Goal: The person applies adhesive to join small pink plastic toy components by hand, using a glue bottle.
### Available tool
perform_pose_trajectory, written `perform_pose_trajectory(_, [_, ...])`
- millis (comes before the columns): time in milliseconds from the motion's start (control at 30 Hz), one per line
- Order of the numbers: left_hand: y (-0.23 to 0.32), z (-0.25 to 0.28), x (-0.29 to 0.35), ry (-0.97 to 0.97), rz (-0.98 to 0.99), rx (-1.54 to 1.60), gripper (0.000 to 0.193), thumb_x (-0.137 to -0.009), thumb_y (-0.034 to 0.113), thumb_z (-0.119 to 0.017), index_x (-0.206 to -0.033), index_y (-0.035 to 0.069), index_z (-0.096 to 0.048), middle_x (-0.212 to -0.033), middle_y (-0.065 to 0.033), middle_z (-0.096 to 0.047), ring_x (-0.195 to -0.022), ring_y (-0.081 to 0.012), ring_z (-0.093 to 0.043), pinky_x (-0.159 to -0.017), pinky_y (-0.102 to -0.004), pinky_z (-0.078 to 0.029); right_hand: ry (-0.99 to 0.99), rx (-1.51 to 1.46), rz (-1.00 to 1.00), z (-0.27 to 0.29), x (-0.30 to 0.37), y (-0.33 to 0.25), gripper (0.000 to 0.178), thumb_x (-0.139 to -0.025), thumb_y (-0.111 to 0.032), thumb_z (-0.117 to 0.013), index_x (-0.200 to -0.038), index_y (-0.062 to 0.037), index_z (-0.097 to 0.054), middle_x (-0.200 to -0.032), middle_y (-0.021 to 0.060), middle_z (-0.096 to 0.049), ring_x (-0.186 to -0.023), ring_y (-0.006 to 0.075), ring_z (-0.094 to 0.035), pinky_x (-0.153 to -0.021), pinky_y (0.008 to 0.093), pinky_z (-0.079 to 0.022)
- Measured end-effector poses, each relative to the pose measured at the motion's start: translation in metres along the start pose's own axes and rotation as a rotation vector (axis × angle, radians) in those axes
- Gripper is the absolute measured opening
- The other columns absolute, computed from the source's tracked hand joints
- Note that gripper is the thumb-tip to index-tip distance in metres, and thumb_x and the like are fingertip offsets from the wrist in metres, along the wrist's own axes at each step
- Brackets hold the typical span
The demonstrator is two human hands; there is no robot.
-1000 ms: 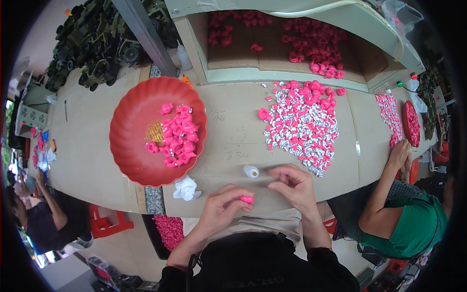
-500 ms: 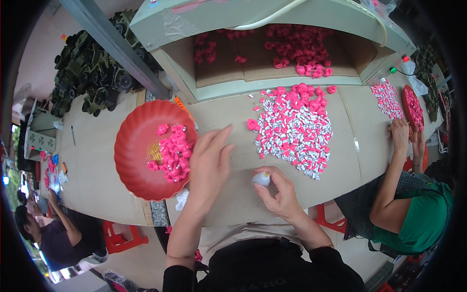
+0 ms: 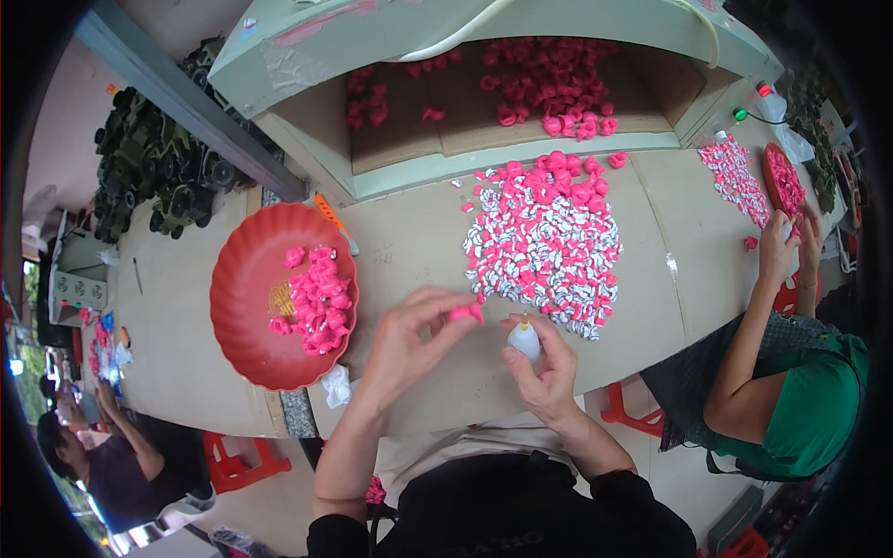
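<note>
My left hand [image 3: 405, 339] pinches a small bright pink plastic piece [image 3: 467, 312] between thumb and fingers, above the table. Close to its right, my right hand [image 3: 551, 379] is wrapped round a small white squeeze bottle [image 3: 524, 340] with a yellowish tip pointing up and away from me. A gap separates the pink piece from the tip. Beyond both hands spreads a heap of small pink-and-white pieces [image 3: 544, 246], with rounder pink pieces [image 3: 567, 177] at its far edge. On the left, a red scalloped bowl [image 3: 237, 312] holds a cluster of pink pieces [image 3: 318, 302].
A shelf box [image 3: 409, 177] with more pink pieces stands at the back. An orange tool [image 3: 333, 219] and a crumpled white tissue [image 3: 337, 385] lie beside the bowl. One person [image 3: 791, 391] works at right, another [image 3: 116, 456] at far left. Dark green toy vehicles [image 3: 153, 153] are piled back left.
My left hand has come away from the bowl toward the right and now holds a pink piece. The bottle in my right hand has shifted slightly right. The whole view has moved a little.
</note>
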State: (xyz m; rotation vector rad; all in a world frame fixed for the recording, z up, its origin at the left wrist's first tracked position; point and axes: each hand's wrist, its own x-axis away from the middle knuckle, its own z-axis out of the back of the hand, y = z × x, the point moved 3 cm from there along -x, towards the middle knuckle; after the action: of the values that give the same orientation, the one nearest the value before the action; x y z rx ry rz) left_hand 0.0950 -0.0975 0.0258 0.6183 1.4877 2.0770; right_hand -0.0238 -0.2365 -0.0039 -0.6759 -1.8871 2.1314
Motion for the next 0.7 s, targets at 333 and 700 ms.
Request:
perform_pose_trajectory(333, [-0.035,-0.019,0.074,0.121,0.043,0.573,0.029,-0.083,-0.006,-0.063,-0.112,0.0,-0.062,-0.103,-0.0078,-0.061,-0.09,-0.0126,-0.06,-0.082,-0.025,-0.05,-0.165,0.145,0.034,-0.035,0.011,-0.006,0.033,-0.075,-0.003,-0.071,-0.107,-0.0002,-0.061,-0.094,0.0125,-0.063,-0.084,0.023,-0.061,-0.073,0.0311,-0.048])
perform_pose_trajectory(700, [-0.048,-0.015,0.088,0.164,0.212,0.815,0.041,-0.087,-0.004,-0.059,-0.126,0.003,-0.054,-0.103,-0.0065,-0.06,-0.095,-0.0132,-0.06,-0.085,-0.0254,-0.049,-0.209,0.161,-0.055,-0.002,0.018,-0.033,0.033,-0.074,-0.002,-0.071,-0.105,0.0012,-0.06,-0.083,0.009,-0.061,-0.069,0.0143,-0.056,-0.061,0.0244,-0.043])
